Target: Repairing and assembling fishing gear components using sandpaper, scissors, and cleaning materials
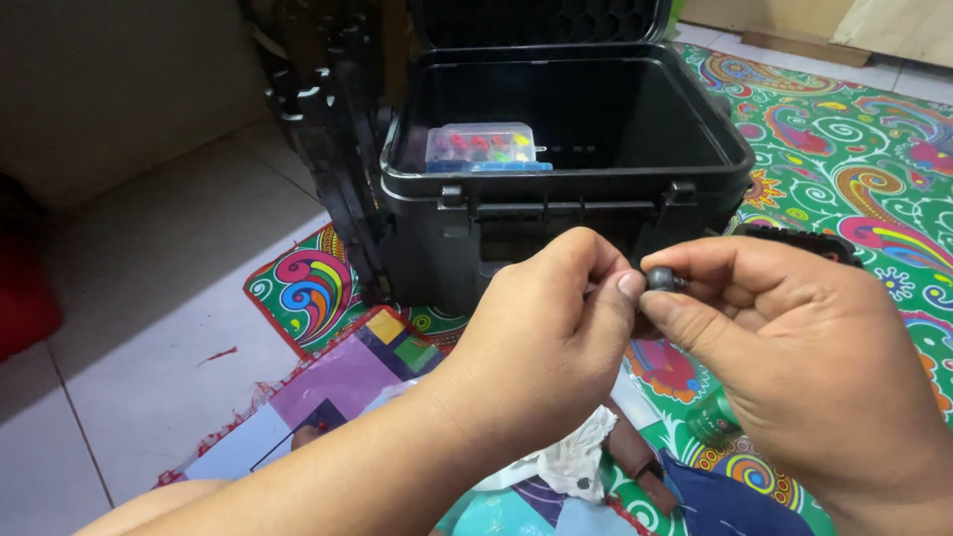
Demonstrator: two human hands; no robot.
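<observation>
A small dark grey round part (662,279) sits just right of frame centre, pinched between thumb and forefinger of the right hand (794,357); the left hand (556,318), fingers curled narrow, meets it from nine o'clock, thumb tip touching; at twelve o'clock stands an open black case (566,189), a clear box of coloured beads (483,147) on its ten o'clock rim; a patterned mat (854,149) lies beneath.

Two hands are meeting just in front of the black box (556,189) — the left hand (541,328) and the right hand (794,347) — pinching one small dark round piece (663,279) between them. One clear case of coloured bits (483,147) is sitting inside the box, and one patterned mat (844,139) is lying beneath it.
</observation>
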